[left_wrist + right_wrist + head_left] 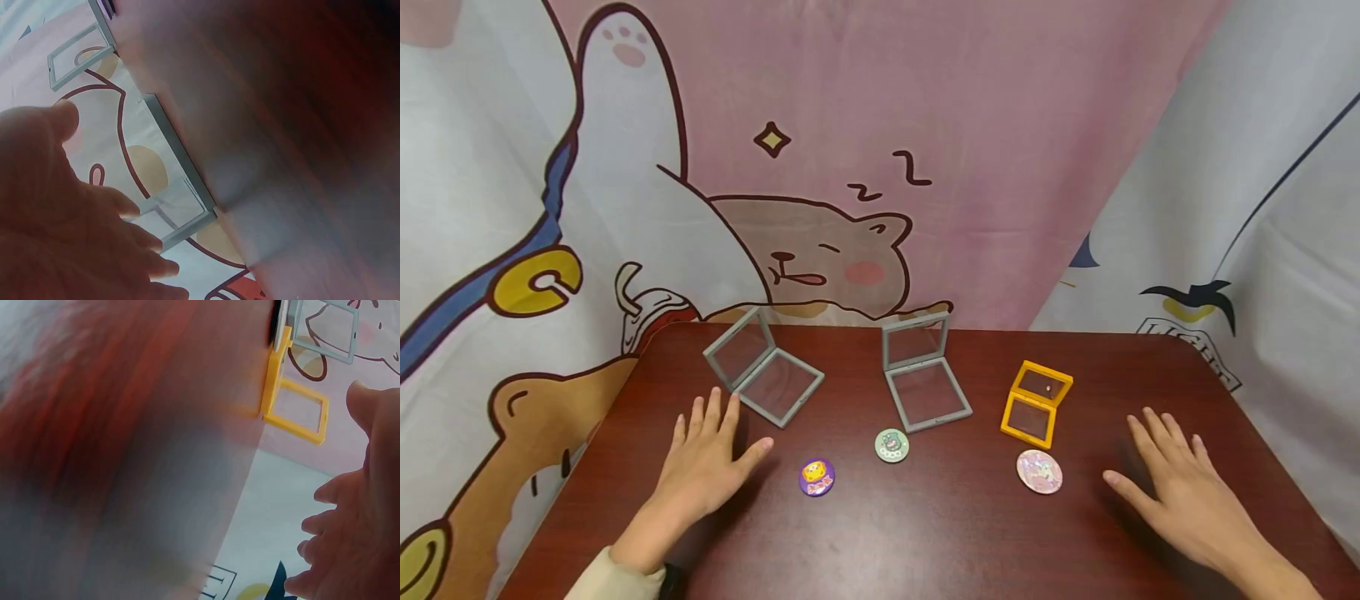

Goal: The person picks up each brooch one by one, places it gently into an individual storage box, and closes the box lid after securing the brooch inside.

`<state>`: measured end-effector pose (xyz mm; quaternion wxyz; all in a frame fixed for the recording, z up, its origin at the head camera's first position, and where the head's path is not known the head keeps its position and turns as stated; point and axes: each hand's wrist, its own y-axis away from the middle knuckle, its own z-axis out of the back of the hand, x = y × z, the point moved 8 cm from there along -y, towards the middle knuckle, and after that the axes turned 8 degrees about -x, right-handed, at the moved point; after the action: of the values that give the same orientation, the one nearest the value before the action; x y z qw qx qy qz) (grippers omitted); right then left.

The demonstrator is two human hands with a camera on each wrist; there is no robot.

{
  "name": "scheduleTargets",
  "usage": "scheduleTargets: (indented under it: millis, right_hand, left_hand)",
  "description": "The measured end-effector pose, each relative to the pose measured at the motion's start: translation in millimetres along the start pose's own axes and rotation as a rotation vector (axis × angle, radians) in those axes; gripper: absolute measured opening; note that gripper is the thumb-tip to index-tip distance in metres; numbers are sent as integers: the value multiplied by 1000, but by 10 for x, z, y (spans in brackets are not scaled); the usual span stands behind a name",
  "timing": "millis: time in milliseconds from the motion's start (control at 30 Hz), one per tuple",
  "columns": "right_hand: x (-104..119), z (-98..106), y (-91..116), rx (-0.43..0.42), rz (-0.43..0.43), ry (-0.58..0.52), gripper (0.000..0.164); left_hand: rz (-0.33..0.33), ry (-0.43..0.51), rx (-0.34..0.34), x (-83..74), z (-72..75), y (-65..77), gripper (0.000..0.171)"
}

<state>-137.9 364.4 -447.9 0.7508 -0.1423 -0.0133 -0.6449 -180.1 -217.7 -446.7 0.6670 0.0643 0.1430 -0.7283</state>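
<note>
My left hand [703, 467] lies over the left part of the table with its fingers straight and spread, holding nothing. Just beyond its fingertips a grey hinged case [777, 350] stands with its clear lid raised. On the right side my right hand [1187, 496] is likewise spread flat and holds nothing. Nearest to it are a pink round badge [1039, 472] and a small yellow hinged case [1028, 421] with its lid up. A second grey case [930, 362], lid raised, stands mid-table. In front of it lie a green badge [892, 446] and a purple badge [816, 477].
Everything stands on a dark red-brown wooden table [940, 533]. Behind it hangs a cloth [1000, 150] with cartoon animals, right against the table's far edge. The right wrist view also shows the yellow case's frame [297, 434] against the cloth.
</note>
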Motion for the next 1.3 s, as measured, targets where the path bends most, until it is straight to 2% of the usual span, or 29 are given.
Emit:
scheduleTargets:
  millis: [167, 400, 600, 733, 867, 1067, 1200, 1300]
  right_hand:
    - [123, 49, -32, -50, 47, -23, 91]
    - [263, 87, -90, -66, 57, -29, 92]
    - [397, 153, -127, -97, 92, -33, 91]
    - [540, 211, -148, -134, 127, -33, 91]
    - [695, 247, -170, -156, 150, -30, 89]
    - [921, 289, -224, -229, 220, -43, 85]
    - [1099, 311, -274, -286, 303, -72, 81]
    - [1236, 280, -303, -287, 342, -85, 78]
  left_hand:
    - [21, 10, -26, -11, 15, -47, 96]
    - [63, 37, -51, -34, 35, -129, 90]
    - [70, 39, -75, -58, 47, -186, 85]
    - [62, 47, -115, -67, 63, -224, 77]
    - [85, 76, -138, -49, 62, -261, 66]
    - [130, 109, -106, -7, 11, -333, 50]
    - [169, 118, -47, 33, -37, -383, 45]
    - [199, 126, 0, 64, -71, -409, 45]
